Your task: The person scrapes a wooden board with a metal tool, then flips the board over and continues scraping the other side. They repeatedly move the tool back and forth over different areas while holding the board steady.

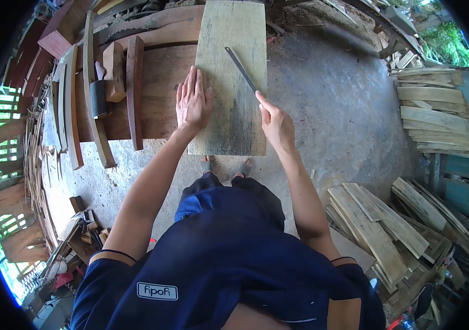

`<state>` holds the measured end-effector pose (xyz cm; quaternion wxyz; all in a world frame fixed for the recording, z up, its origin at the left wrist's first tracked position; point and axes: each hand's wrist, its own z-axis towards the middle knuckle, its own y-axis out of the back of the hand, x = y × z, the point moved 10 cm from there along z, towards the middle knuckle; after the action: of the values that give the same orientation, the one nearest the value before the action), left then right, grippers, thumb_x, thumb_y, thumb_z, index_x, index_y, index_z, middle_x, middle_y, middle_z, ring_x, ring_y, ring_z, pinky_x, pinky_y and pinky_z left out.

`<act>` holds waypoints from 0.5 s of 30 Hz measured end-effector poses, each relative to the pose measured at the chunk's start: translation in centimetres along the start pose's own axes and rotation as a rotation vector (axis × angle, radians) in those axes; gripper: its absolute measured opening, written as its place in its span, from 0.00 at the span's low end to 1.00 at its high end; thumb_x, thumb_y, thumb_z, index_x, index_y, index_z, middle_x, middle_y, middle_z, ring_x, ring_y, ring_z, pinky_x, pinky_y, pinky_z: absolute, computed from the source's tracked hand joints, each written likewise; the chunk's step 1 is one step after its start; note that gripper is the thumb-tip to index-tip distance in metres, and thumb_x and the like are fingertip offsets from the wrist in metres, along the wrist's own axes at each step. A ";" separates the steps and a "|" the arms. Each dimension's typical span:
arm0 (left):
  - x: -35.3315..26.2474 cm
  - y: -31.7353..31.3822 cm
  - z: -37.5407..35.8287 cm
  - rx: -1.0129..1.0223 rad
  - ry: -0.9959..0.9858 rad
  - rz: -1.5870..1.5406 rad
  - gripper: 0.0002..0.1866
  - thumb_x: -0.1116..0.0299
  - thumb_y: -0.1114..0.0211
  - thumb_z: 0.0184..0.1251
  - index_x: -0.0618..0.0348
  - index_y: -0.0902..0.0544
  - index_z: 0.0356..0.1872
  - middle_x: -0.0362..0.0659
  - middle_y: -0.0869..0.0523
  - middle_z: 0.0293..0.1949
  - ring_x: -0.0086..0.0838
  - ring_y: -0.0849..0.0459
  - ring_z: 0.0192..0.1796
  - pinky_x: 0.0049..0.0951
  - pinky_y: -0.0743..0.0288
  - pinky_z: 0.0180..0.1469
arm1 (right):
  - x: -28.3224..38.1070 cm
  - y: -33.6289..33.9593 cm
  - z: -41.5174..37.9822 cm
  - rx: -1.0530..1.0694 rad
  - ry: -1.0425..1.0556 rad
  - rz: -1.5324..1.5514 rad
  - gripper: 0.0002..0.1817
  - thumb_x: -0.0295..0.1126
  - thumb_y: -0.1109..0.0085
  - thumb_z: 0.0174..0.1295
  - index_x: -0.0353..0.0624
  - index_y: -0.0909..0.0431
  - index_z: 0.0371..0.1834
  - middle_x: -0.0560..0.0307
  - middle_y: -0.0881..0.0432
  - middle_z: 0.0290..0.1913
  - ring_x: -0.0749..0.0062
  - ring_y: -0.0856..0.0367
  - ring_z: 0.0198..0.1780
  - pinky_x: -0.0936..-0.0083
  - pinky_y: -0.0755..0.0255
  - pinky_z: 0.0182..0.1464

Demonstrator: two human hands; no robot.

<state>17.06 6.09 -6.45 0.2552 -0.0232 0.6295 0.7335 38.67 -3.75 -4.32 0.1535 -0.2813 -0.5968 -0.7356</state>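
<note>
A wide pale wooden board lies lengthwise in front of me, with dark stains on its near half. My left hand rests flat on its left edge, fingers stretched forward and held close together. My right hand is closed around the near end of a thin dark metal strip, at the board's right edge. The strip has a small hole at its far end and slants forward and left over the board. Its gripped end is hidden in my fingers.
Left of the board is a brown wooden bench top bearing curved wooden pieces, a wood block and a dark cylindrical object. Planks are stacked at right and lower right. Concrete floor lies between.
</note>
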 end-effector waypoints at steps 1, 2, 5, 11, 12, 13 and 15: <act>-0.2 0.2 0.0 -0.008 -0.004 0.000 0.33 0.55 0.54 0.82 0.63 0.44 0.80 0.51 0.46 0.82 0.42 0.46 0.83 0.46 0.55 0.83 | 0.1 0.3 -0.5 -0.007 0.005 0.000 0.22 0.31 0.40 0.71 0.65 0.20 0.67 0.46 0.17 0.27 0.51 0.15 0.26 0.57 0.22 0.32; -0.2 0.2 0.0 0.002 -0.001 -0.005 0.33 0.55 0.54 0.82 0.63 0.44 0.80 0.51 0.46 0.82 0.42 0.46 0.83 0.45 0.55 0.83 | 0.5 0.7 -1.8 -0.007 0.028 -0.005 0.23 0.31 0.40 0.71 0.66 0.20 0.68 0.46 0.18 0.26 0.52 0.15 0.26 0.58 0.22 0.31; 0.1 0.3 0.0 0.011 0.029 -0.036 0.34 0.56 0.53 0.81 0.63 0.44 0.80 0.50 0.46 0.82 0.42 0.46 0.83 0.45 0.55 0.83 | 1.2 1.0 -6.2 0.118 0.034 -0.108 0.24 0.31 0.41 0.71 0.68 0.21 0.69 0.47 0.18 0.26 0.54 0.15 0.25 0.58 0.23 0.28; -0.1 0.3 0.1 0.009 0.007 -0.022 0.34 0.55 0.54 0.81 0.62 0.44 0.80 0.50 0.46 0.82 0.41 0.47 0.83 0.45 0.55 0.83 | -0.5 0.1 0.8 0.091 -0.024 -0.030 0.23 0.30 0.42 0.72 0.65 0.20 0.68 0.47 0.16 0.27 0.55 0.14 0.25 0.61 0.22 0.28; -0.1 0.3 0.1 0.011 0.004 -0.017 0.34 0.54 0.54 0.81 0.62 0.44 0.80 0.50 0.46 0.82 0.41 0.47 0.83 0.46 0.56 0.83 | -0.7 0.1 1.9 0.087 -0.027 -0.029 0.23 0.30 0.42 0.72 0.65 0.20 0.68 0.47 0.16 0.27 0.55 0.14 0.25 0.61 0.22 0.28; -0.1 0.1 -0.1 0.011 0.001 -0.015 0.34 0.54 0.54 0.81 0.62 0.44 0.80 0.50 0.46 0.82 0.41 0.47 0.83 0.46 0.56 0.83 | -0.4 0.3 2.8 0.042 0.007 -0.022 0.23 0.30 0.42 0.72 0.63 0.21 0.69 0.47 0.16 0.26 0.55 0.14 0.25 0.62 0.21 0.27; 0.0 0.2 0.0 -0.005 0.000 -0.014 0.33 0.56 0.53 0.82 0.59 0.44 0.81 0.49 0.45 0.82 0.43 0.46 0.82 0.46 0.55 0.82 | 0.2 1.0 2.6 -0.010 0.051 -0.016 0.23 0.30 0.42 0.72 0.61 0.21 0.69 0.47 0.16 0.26 0.56 0.14 0.24 0.63 0.21 0.27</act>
<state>16.98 6.05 -6.27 0.2601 -0.0282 0.6276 0.7333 39.66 -1.50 -3.07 0.1617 -0.2585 -0.5913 -0.7466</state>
